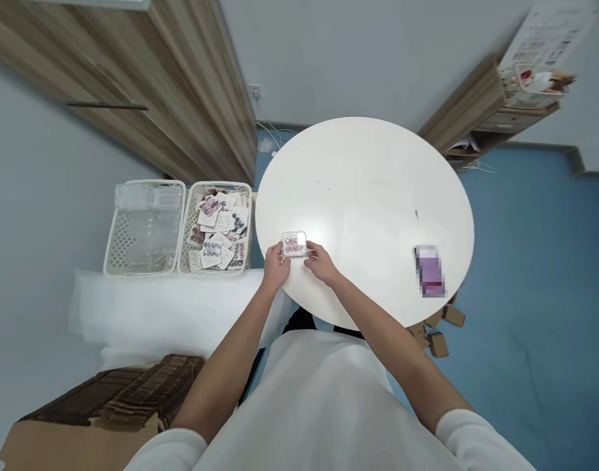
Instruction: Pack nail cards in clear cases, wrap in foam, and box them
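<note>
A small clear plastic box (294,243) lies at the near left edge of the white round table. Inside it shows a card with rows of small pink-red pieces, too small to name surely. My left hand (276,267) grips the box's left side between thumb and fingers. On the opposite side, my right hand (321,263) has its fingers and thumb closed at the box's right edge. The fingertips partly cover the box's lower corners.
The white table (363,176) carries a pixelated purple object (431,271) at right. Left of it stand a white basket (251,229) of cards with coloured pieces and another basket (107,245) of clear plastic boxes. Small brown boxes (438,345) lie on the floor, right; cardboard (78,445) stands lower left.
</note>
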A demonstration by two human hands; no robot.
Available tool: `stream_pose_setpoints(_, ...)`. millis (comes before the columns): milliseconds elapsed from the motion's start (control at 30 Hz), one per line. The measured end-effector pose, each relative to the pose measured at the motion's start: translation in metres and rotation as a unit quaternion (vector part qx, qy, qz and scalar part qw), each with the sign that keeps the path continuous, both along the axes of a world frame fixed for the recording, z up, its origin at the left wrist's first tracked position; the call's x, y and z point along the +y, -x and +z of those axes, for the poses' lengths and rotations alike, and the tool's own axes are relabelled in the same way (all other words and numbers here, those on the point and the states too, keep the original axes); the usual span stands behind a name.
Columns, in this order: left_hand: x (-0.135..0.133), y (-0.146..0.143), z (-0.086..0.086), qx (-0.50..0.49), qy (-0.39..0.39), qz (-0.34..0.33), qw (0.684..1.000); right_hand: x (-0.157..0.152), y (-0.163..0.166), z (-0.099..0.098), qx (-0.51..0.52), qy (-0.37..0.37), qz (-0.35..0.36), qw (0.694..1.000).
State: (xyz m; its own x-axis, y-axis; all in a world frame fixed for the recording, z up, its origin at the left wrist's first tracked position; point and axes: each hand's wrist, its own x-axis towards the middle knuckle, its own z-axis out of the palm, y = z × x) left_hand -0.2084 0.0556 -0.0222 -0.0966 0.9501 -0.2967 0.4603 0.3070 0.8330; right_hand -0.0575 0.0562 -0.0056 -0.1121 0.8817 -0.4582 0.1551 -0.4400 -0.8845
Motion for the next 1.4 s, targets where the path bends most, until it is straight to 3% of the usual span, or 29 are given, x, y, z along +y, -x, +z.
stream_pose_setpoints(233, -0.036, -0.079, 0.005, -0.051, -0.034, -0.102, 0.993, -0.064, -0.089, 0.009, -0.023, -0.013, -0.058, 0.998)
stream_pose_setpoints(433, -0.064, -0.142, 0.006, -0.069, 0.031, -0.157, 0.985, -0.105, -0.162, 0.005, -0.063, 0.002, -0.081, 0.995)
stream_pose_setpoints(600, -0.078, -0.17, 0.0, -0.055, 0.073, -0.178, 0.98, -0.124, -0.193, -0.01, -0.025, -0.001, -0.051, 0.998)
stream_pose_setpoints(733, -0.085, -0.176, -0.006, -0.027, 0.07, -0.206, 0.976, -0.128, -0.198, -0.022, -0.037, 0.007, -0.033, 0.999)
stream_pose_setpoints(900, -0.094, -0.167, -0.004, 0.071, 0.03, -0.239, 0.968, -0.137, -0.198, -0.024, -0.169, -0.039, -0.014, 0.985)
stream_pose_setpoints(1000, -0.104, -0.154, 0.003, 0.164, -0.036, -0.315, 0.934, -0.151, -0.203, -0.02, -0.271, -0.121, 0.063, 0.953)
stream_pose_setpoints(1133, -0.113, -0.135, 0.009, 0.235, -0.058, -0.403, 0.882, -0.167, -0.213, -0.023, -0.369, -0.202, 0.2, 0.885)
stream_pose_setpoints(1400, -0.111, -0.133, 0.006, 0.253, -0.105, -0.43, 0.86, -0.161, -0.208, -0.026, -0.458, -0.217, 0.249, 0.825)
